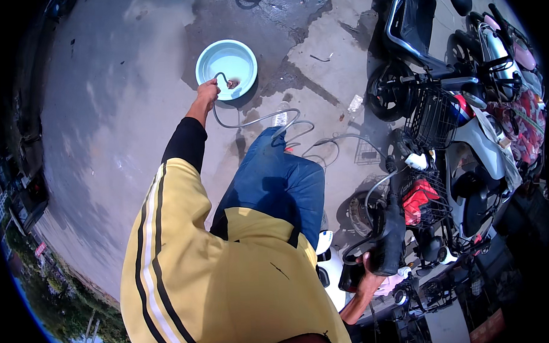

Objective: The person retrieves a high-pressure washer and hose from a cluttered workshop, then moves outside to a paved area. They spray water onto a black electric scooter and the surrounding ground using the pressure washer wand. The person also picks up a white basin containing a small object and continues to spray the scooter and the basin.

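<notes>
A light blue round basin (201, 59) stands on the ground ahead of me, with water in it. My left hand (207, 91) is closed around a grey hose (254, 119) at the basin's near left rim. The hose's end dips into the basin, with a small brownish fitting (232, 83) on it. From there the hose loops past my leg toward a black spray gun (387, 243) at my right. Closed around the rear of that gun is my right hand (368, 282); some of its fingers are hidden. The long barrel points forward, away from me.
Several parked electric scooters and bikes crowd the right side, one with a black wire basket (430, 114). Another basket holds a red bag (418, 200). Wet patches (269, 26) darken the concrete around the basin. Loose hose coils lie beside my shoe (280, 118).
</notes>
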Tool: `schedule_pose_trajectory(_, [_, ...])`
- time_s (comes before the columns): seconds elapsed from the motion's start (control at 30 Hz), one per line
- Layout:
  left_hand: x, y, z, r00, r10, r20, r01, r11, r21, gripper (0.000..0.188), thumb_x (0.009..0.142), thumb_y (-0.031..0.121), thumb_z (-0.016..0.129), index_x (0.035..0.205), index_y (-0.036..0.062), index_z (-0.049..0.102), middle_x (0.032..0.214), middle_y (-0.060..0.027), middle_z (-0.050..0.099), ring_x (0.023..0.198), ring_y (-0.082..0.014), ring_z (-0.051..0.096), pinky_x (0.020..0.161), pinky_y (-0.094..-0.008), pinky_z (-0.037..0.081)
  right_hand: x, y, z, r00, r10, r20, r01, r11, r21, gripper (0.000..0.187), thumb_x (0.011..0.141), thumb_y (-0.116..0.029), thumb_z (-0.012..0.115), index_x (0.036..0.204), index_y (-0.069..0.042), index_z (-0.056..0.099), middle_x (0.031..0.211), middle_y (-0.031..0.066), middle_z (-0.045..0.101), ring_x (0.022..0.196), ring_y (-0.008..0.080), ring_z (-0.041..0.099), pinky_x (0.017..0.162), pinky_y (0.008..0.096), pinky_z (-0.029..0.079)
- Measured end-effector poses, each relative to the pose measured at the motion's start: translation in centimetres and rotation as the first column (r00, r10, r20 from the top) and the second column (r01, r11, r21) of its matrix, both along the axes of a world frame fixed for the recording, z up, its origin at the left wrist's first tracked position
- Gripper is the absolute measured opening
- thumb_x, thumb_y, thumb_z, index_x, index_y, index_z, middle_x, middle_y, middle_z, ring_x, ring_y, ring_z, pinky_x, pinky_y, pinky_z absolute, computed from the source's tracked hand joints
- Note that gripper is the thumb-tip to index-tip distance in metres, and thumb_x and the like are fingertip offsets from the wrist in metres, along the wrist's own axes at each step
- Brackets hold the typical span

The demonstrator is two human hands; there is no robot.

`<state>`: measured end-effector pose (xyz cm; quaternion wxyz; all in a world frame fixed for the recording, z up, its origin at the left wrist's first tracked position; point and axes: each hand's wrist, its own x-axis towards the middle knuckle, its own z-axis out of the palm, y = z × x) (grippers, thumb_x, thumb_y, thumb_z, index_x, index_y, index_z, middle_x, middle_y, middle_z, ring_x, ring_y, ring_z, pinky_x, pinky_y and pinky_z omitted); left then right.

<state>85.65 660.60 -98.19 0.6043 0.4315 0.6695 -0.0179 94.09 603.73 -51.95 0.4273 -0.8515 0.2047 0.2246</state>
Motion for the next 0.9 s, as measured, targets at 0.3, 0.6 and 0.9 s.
schedule_pose_trajectory(0.3, [-2.1,-4.8,-0.8,0.816,-0.428,-0.387,0.426,0.899,-0.097,0.044,0.085,0.011,0.064,0.126,-0.0045,0.065,0.127,-0.0252,0.066,0.118,-0.0328,0.065,0.096,-0.0358,0.051,8.1,0.4,-0.9,0.988,0.097,-0.121,-0.102,0.994,-0.031,0.032,0.084,0.004,0.075,0.113,0.003,0.062,0.091,0.0095,0.063,0.072,0.0196,0.063,0.069,0.0339,0.055])
schedule_pose_trajectory(0.6, [-15.4,-25.0,2.3,0.952,-0.191,-0.24,0.176,0.981,-0.082,0.023,0.092,0.019,0.064,0.108,0.0033,0.07,0.089,-0.0118,0.072,0.076,-0.0217,0.068,0.069,-0.0361,0.054,16.8,0.3,-2.2,0.949,0.298,-0.107,-0.294,0.954,0.053,0.032,0.083,-0.002,0.077,0.112,0.001,0.063,0.086,0.007,0.066,0.069,0.0168,0.064,0.064,0.0312,0.052])
schedule_pose_trajectory(0.9, [-16.3,-36.4,9.1,0.977,0.091,-0.193,-0.132,0.969,-0.209,0.017,0.095,0.013,0.058,0.109,0.0056,0.065,0.087,-0.0065,0.068,0.068,-0.0158,0.061,0.058,-0.0306,0.048,21.9,0.1,-2.4,0.889,0.457,0.023,-0.457,0.886,0.072,0.014,0.091,-0.004,0.071,0.103,-0.001,0.066,0.078,0.004,0.065,0.059,0.0134,0.061,0.054,0.0282,0.043])
